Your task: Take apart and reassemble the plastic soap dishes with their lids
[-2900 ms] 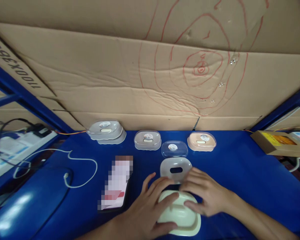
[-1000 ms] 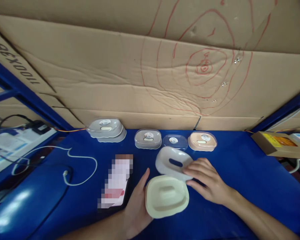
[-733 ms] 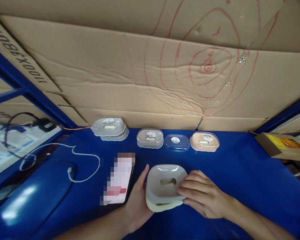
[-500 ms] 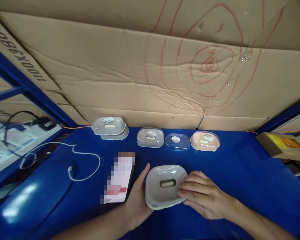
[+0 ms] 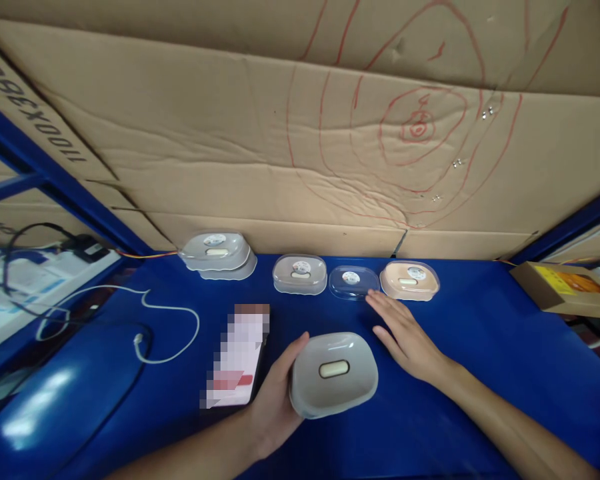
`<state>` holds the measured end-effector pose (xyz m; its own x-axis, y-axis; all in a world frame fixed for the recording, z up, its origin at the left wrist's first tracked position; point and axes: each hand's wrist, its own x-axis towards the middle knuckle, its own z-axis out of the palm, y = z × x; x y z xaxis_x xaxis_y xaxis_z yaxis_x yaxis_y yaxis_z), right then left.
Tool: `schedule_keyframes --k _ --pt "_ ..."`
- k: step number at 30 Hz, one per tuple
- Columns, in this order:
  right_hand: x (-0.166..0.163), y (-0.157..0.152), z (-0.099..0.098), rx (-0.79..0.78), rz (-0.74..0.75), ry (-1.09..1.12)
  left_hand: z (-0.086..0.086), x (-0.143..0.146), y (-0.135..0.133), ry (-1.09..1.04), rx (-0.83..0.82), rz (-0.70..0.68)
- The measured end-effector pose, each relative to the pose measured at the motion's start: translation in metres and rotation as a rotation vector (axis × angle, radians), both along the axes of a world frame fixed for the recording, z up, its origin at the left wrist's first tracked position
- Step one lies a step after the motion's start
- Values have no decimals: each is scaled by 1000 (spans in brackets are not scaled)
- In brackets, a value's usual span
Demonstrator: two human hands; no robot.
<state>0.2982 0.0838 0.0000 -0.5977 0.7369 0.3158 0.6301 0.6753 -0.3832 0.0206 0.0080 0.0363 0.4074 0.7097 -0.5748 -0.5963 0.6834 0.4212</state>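
Observation:
My left hand (image 5: 279, 393) grips a grey oval soap dish (image 5: 320, 393) by its left side, thumb over the rim. In the dish's bottom sits a pale oblong insert (image 5: 334, 369). Stretched forward, my right hand (image 5: 410, 337) has its fingers extended and holds nothing. Its fingertips are at the near right edge of a clear plastic lid (image 5: 349, 287) with a round sticker; whether they touch it I cannot tell. Just right of that lid stands a peach soap dish (image 5: 409, 293) with a clear cover, and to its left a covered grey soap dish (image 5: 299, 283).
A stack of grey soap dishes (image 5: 220, 260) is at the back left, against the cardboard wall (image 5: 205, 133). A phone (image 5: 240, 353) lies left of my hands. A white cable (image 5: 197, 327) loops over the blue table (image 5: 180, 413). At the right edge is a cardboard box (image 5: 545, 293).
My right hand has let go of the grey soap dish and moved forward to the clear lid. The left hand still holds the dish, now slightly turned.

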Motion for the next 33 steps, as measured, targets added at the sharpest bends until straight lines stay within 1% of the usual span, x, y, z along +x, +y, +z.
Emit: schedule_keyframes --k 1,4,11,15,17,19,23,25,28,30,33 --pt "0 6 -4 5 -28 -44 -1 0 0 1 9 -4" --pt "0 16 -13 22 -25 -116 -4 -1 1 3 28 -12" --pt "0 11 -16 88 -107 -60 -11 -4 2 35 25 -23" --pt "0 14 -22 69 -131 -56 -12 -3 2 51 37 -62" --pt "0 16 -23 48 -135 -10 -13 -3 2 46 41 -84" --pt "0 16 -20 15 -154 87 -13 -2 3 44 39 -89" --pt "-1 1 -7 -148 -205 328 -12 -3 4 80 12 -51" --pt "-3 -14 0 -176 -134 365 -13 -3 5 64 11 -27" --pt "-10 -37 8 -85 98 284 -13 -2 6 -14 52 5" --pt "-15 -49 12 -19 214 206 -13 -2 6 -49 72 14" --pt "-23 -57 14 40 254 144 -12 -1 6 -58 77 13"
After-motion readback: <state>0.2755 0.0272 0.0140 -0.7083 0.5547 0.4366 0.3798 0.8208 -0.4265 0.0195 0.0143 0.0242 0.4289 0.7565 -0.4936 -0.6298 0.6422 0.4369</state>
